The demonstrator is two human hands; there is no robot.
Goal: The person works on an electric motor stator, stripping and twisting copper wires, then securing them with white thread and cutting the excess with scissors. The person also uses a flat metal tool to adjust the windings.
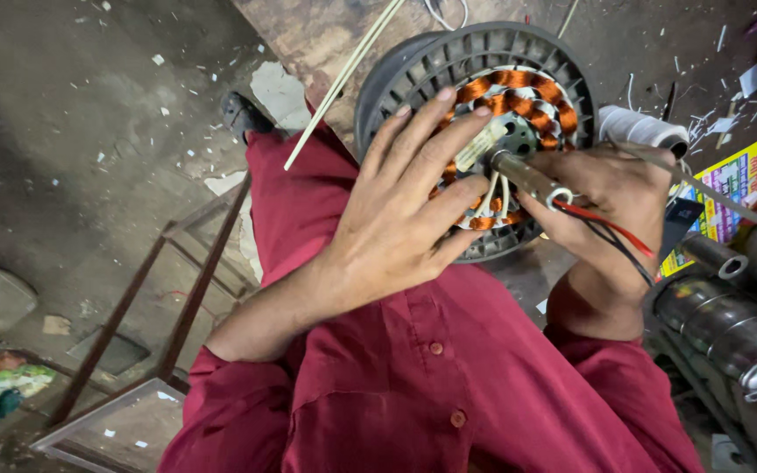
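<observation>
The fan motor [484, 131] rests on the person's lap, leaning against the worktop [326, 35] behind it; the left hand [396, 210] lies flat on its windings, the right hand [611, 188] at the shaft [523, 175] just right of it; a thread spool [641, 130] lies behind the right hand; a metal frame [159, 298] stands on the floor [63, 131] to the left.

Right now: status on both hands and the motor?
Left hand spread flat over the copper-wound stator. Right hand holds its metal shaft; red and black wires cross that hand. Thread spool alongside.
</observation>
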